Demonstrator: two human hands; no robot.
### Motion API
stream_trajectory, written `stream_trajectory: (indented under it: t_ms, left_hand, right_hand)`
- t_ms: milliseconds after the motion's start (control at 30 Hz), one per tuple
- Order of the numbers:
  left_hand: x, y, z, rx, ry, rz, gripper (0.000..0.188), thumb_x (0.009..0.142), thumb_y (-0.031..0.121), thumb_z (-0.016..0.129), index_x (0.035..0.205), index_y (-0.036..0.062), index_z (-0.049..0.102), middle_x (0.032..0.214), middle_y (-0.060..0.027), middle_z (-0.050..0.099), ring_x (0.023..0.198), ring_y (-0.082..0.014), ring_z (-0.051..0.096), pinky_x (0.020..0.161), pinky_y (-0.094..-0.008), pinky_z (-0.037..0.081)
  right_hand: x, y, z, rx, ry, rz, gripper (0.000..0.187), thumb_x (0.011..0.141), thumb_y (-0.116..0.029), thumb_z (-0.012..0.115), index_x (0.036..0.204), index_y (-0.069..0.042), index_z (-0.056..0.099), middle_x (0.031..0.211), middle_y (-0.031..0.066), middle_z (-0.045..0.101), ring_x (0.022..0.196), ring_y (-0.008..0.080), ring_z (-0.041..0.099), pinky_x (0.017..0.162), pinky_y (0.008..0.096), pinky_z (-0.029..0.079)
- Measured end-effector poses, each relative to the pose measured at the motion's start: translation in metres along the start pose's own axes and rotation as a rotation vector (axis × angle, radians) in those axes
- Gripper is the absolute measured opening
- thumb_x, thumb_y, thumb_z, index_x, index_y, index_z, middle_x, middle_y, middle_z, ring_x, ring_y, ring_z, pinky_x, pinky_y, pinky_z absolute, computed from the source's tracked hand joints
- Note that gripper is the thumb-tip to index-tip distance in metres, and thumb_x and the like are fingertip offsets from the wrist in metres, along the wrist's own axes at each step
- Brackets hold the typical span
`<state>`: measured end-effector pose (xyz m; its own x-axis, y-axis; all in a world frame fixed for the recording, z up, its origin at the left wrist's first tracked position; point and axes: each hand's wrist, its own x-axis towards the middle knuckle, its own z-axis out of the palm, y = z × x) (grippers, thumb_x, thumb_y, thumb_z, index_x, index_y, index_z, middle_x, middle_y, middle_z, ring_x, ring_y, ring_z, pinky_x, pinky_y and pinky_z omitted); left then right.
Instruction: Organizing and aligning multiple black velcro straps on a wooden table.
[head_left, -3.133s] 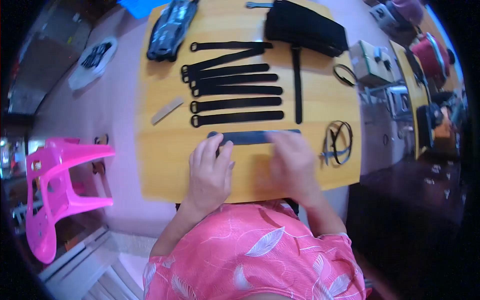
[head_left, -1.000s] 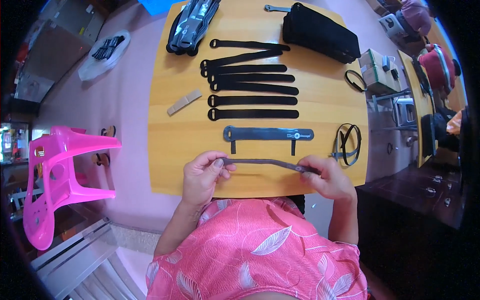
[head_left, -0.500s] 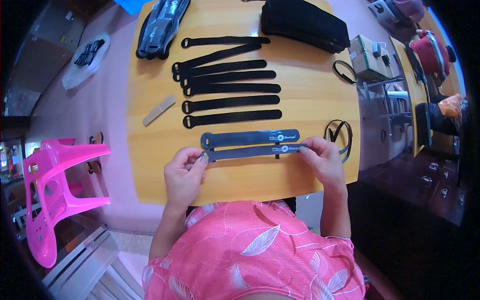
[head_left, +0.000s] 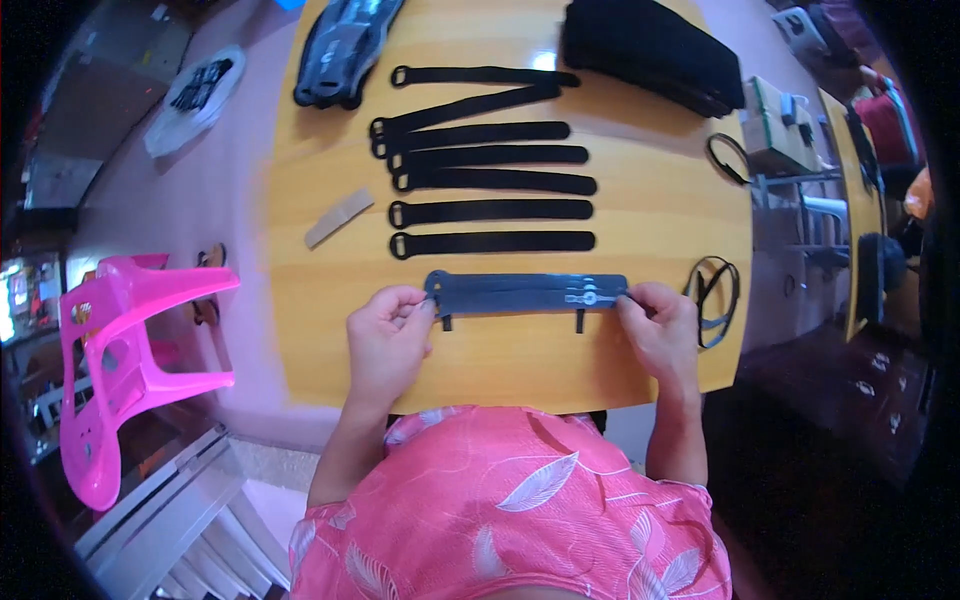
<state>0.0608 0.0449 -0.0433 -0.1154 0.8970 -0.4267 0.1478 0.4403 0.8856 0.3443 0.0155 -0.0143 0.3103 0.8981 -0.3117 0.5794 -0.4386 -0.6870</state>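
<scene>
Near the table's front edge, my left hand (head_left: 390, 338) pinches the left end of a dark grey hook-and-loop strap (head_left: 520, 301). My right hand (head_left: 658, 330) pinches its right end, so the strap is stretched level between them. It lies over or against other grey straps (head_left: 510, 282), whose upper edges show behind it. Two short black tabs (head_left: 579, 321) stick out below the stack. Beyond it, several black straps (head_left: 492, 242) with looped left ends lie in rough rows.
A beige strip (head_left: 339, 217) lies left of the rows. Bundled straps (head_left: 346, 52) and a black stack (head_left: 652, 55) are at the far side. Thin black bands (head_left: 713, 302) lie at the right. A pink stool (head_left: 135, 365) stands left of the table (head_left: 340, 370).
Both hands have moved the held strap away from me, onto the grey straps behind it. The whole scene has shifted slightly right in view.
</scene>
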Motion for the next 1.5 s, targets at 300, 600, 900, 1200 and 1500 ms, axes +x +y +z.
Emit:
stream_trajectory:
  t_ms: [300, 600, 900, 1200, 1500]
  left_hand:
    - [0.002, 0.003, 0.001, 0.099, -0.027, -0.005, 0.009, 0.088, 0.003, 0.063, 0.093, -0.0046, 0.062, 0.07, -0.0042, 0.063, 0.051, -0.0058, 0.054, 0.045, -0.0192, 0.043]
    - [0.007, -0.004, 0.0, 0.174, 0.002, 0.104, 0.005, 0.083, 0.0, 0.066, 0.085, -0.0041, 0.065, 0.063, -0.0044, 0.062, 0.058, -0.0042, 0.054, 0.052, -0.0223, 0.045]
    - [0.008, -0.003, 0.002, 0.222, 0.021, 0.086, 0.007, 0.082, 0.001, 0.067, 0.08, -0.0029, 0.063, 0.061, -0.0041, 0.062, 0.056, -0.0044, 0.054, 0.051, -0.0227, 0.044]
    - [0.007, -0.005, 0.002, 0.259, 0.005, 0.217, 0.007, 0.085, 0.001, 0.065, 0.08, -0.0016, 0.061, 0.064, 0.0006, 0.058, 0.052, -0.0024, 0.051, 0.045, -0.0191, 0.039]
    - [0.007, -0.006, 0.002, 0.264, 0.033, 0.25, 0.006, 0.08, -0.001, 0.066, 0.075, -0.003, 0.063, 0.062, -0.0055, 0.062, 0.057, -0.0061, 0.056, 0.053, -0.0231, 0.045]
  right_hand:
    - [0.004, 0.008, 0.007, 0.034, 0.036, 0.048, 0.013, 0.079, -0.009, 0.067, 0.08, 0.004, 0.067, 0.062, 0.0084, 0.062, 0.056, 0.011, 0.057, 0.054, 0.0272, 0.045]
    - [0.003, 0.008, 0.009, 0.025, 0.055, 0.007, 0.014, 0.078, -0.009, 0.067, 0.078, 0.005, 0.066, 0.062, 0.0104, 0.062, 0.055, 0.0129, 0.058, 0.054, 0.0282, 0.046]
    - [0.004, 0.004, 0.007, -0.011, 0.056, 0.035, 0.015, 0.077, -0.011, 0.067, 0.077, 0.005, 0.066, 0.062, 0.0129, 0.061, 0.055, 0.0152, 0.058, 0.054, 0.0295, 0.045]
    - [0.004, 0.008, 0.009, -0.006, 0.067, 0.022, 0.016, 0.076, -0.012, 0.066, 0.078, 0.004, 0.066, 0.064, 0.0139, 0.062, 0.057, 0.0188, 0.061, 0.056, 0.0311, 0.047]
    - [0.004, 0.007, 0.011, -0.03, 0.104, -0.007, 0.016, 0.076, -0.014, 0.066, 0.076, 0.002, 0.068, 0.066, 0.0167, 0.063, 0.06, 0.0241, 0.064, 0.057, 0.0341, 0.049]
